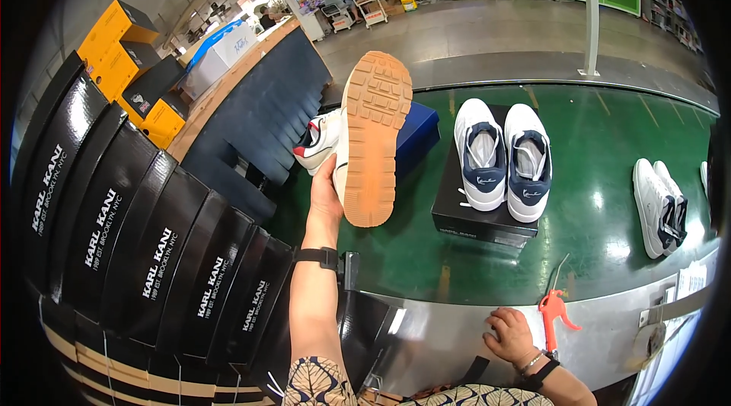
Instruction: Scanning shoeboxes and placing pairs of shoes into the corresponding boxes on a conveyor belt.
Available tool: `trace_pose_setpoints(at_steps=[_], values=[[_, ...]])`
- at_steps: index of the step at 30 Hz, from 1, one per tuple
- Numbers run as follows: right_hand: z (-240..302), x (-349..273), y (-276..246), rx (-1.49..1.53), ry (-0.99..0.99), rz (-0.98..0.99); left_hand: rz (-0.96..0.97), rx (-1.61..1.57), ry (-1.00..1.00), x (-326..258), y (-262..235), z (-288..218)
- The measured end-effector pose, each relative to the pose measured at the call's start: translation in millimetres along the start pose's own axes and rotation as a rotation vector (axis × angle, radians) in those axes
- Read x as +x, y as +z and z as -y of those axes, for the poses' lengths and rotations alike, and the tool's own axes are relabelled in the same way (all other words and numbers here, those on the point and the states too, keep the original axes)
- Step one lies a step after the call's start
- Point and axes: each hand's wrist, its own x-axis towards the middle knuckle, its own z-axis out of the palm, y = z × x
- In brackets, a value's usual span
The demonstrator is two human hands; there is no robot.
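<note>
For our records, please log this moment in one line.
left hand: holding white sneaker, tan sole visible; right hand: beside red pistol-shaped air gun

Green tabletop: black shoebox, blue box, white sneakers at right. Steel edge: right hand, air gun.

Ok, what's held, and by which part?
Left hand: tan-soled shoe, by its side near the lower end; hold on the other shoe unclear. Right hand: nothing visible.
</note>
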Motion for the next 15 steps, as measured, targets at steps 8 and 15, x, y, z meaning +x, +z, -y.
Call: trace_pose_setpoints(at_steps=[8,15], values=[[1,0,1,-0.012,0.023,0.015,-0.58,1.523,0.276,35,16,-24],[3,1,-1,0.001,0.01,0.003,-0.569,2.164,0.204,39,-25,2]])
